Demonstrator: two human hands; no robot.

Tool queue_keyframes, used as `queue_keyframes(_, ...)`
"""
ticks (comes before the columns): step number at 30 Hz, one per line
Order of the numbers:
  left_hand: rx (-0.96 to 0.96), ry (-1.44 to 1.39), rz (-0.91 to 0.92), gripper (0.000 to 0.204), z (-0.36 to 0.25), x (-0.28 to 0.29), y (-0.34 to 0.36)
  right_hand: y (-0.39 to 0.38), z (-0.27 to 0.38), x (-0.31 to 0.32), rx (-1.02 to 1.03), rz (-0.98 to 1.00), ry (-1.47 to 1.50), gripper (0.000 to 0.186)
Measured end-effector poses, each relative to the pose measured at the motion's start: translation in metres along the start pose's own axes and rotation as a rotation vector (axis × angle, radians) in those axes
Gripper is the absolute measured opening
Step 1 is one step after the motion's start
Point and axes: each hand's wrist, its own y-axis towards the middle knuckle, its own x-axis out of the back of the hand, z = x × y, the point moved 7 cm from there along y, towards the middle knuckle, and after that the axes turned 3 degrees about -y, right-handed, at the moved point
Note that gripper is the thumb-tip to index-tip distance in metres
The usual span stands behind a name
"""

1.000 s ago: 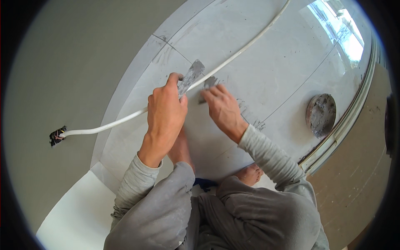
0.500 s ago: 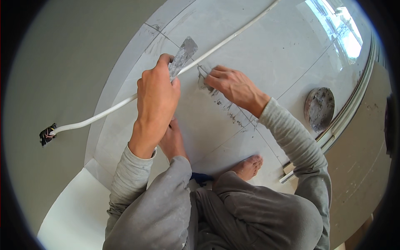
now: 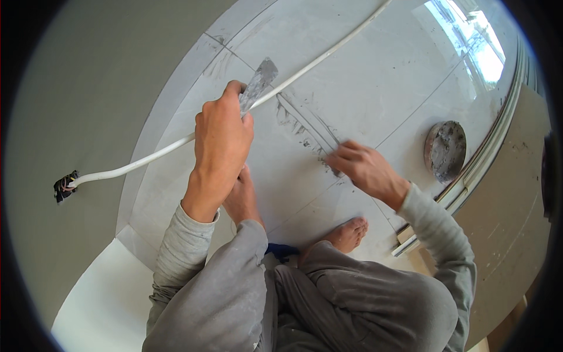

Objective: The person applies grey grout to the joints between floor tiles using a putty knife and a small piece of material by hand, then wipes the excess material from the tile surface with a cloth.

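My left hand (image 3: 221,132) grips a putty knife (image 3: 260,79), its blade pointing up and smeared with grey grout. It is above the tiled floor, beside a white cable (image 3: 328,51). Lower and to the right, my right hand (image 3: 366,166) is closed and pressed low over a tile joint (image 3: 308,122); what its fingers hold is mostly hidden and blurred, with a dark edge under them. Grey grout lines the joint behind the hand, and smears and crumbs lie along its left side. A round shallow tub (image 3: 446,151) of grey grout stands to the right.
The cable runs across the floor to a dark wall box (image 3: 65,186) at the left. A metal door track (image 3: 484,146) curves along the right, with a brown board (image 3: 510,193) beyond it. My bare feet (image 3: 347,234) are near, beside a dark blue thing (image 3: 282,251).
My right hand has slid down and right along the joint, leaving a grout-filled strip with streaked edges behind it. My left hand with the putty knife has hardly moved.
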Motion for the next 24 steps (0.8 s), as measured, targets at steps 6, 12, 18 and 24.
queue_keyframes(6,-0.066,-0.018,-0.048,0.044,-0.015,0.003,-0.001,0.118,-0.009,0.013,0.135,-0.459,-0.084,0.025)
queue_keyframes(12,-0.007,0.002,-0.043,0.046,-0.006,0.003,0.004,0.095,0.0,0.001,0.255,-0.166,-0.076,0.014)
queue_keyframes(18,0.041,0.0,-0.019,0.046,0.001,-0.003,0.004,-0.012,0.003,-0.025,0.204,-0.03,-0.021,0.007)
queue_keyframes(24,0.038,0.012,-0.02,0.05,-0.001,-0.001,0.001,-0.073,-0.001,-0.024,0.035,0.068,0.074,0.004)
